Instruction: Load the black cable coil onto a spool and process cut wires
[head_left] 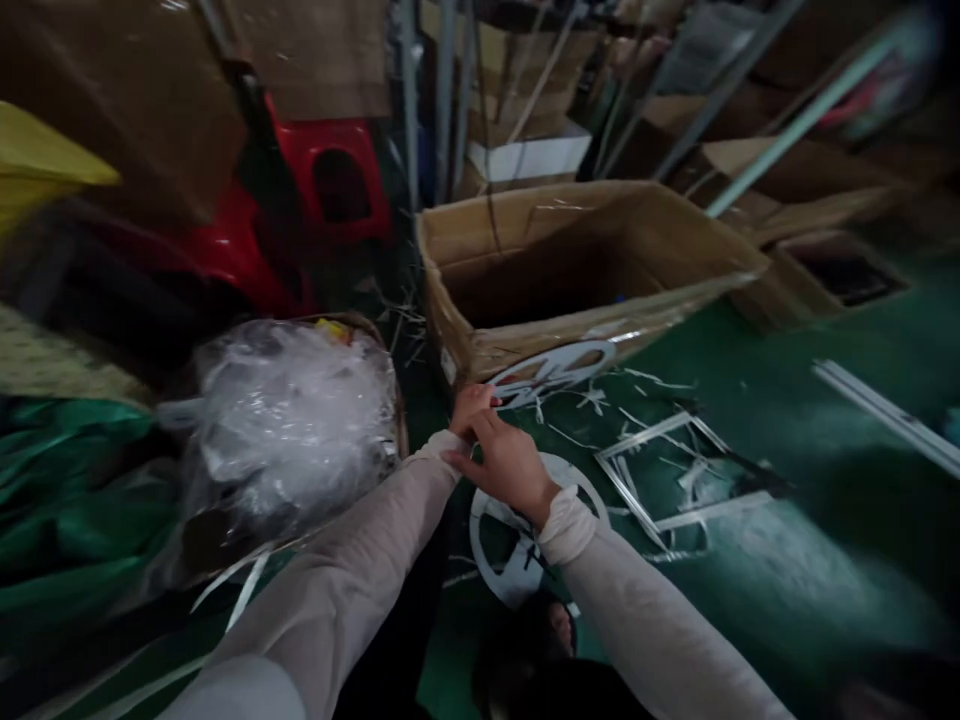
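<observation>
My left hand (471, 408) is closed at the near edge of a flat, pale grey round piece with cut-outs (592, 358), which is tilted against the front of a large cardboard box (450, 300). Over the left hand and wrist lies my right hand (514, 465), its thumb apart from its fingers and nothing visible in it. Part of the left hand's fingers is hidden behind it. Below both hands, a second pale round piece with cut-outs (491, 565) rests on the green floor near my foot.
To the left, crumpled clear plastic (292, 410) fills a container beside a green bag (75, 500). Red plastic stools (367, 160) stand behind. A metal frame (637, 500), scattered strips and a long metal bar (892, 415) lie on the floor at right.
</observation>
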